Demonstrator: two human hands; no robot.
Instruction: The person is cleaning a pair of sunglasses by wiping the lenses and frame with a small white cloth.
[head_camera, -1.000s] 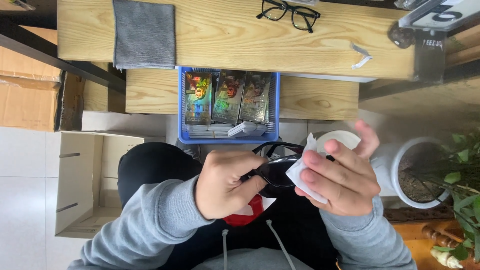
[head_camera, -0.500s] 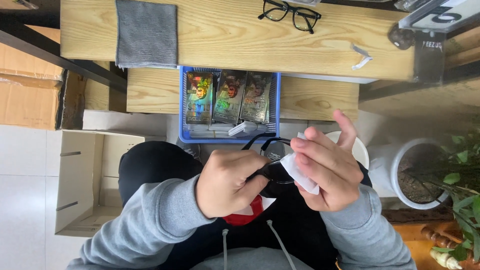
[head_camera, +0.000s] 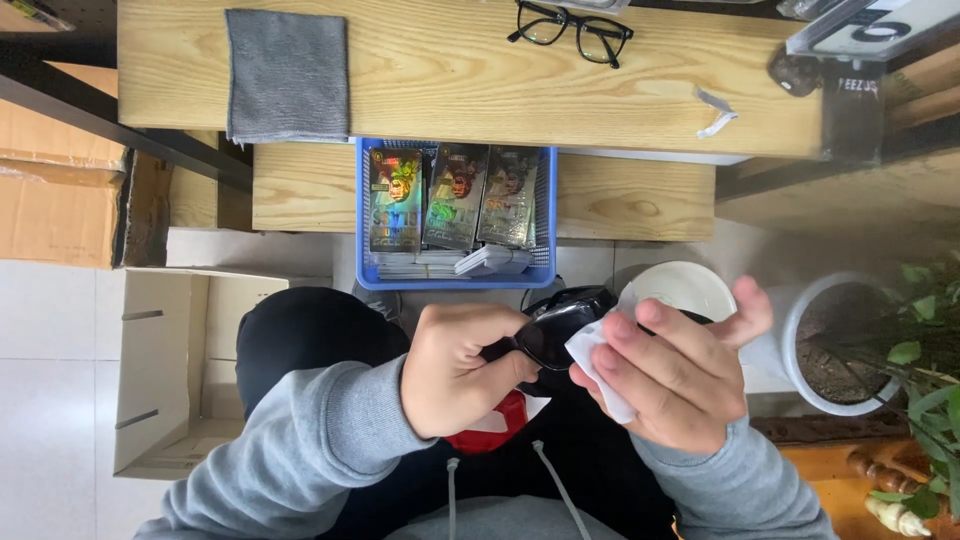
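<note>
My left hand (head_camera: 455, 370) grips the dark sunglasses (head_camera: 560, 325); my right hand (head_camera: 670, 375) has slid its white wipe (head_camera: 595, 365) down onto the lens, fingers pinching it, rubbing now

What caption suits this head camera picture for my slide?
Left hand holds dark plastic sunglasses while right hand presses a white wipe on a lens.

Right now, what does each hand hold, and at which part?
The left hand grips the dark sunglasses at the frame beside one lens. The right hand holds a white wipe under its fingers, pressed on that lens.
</note>
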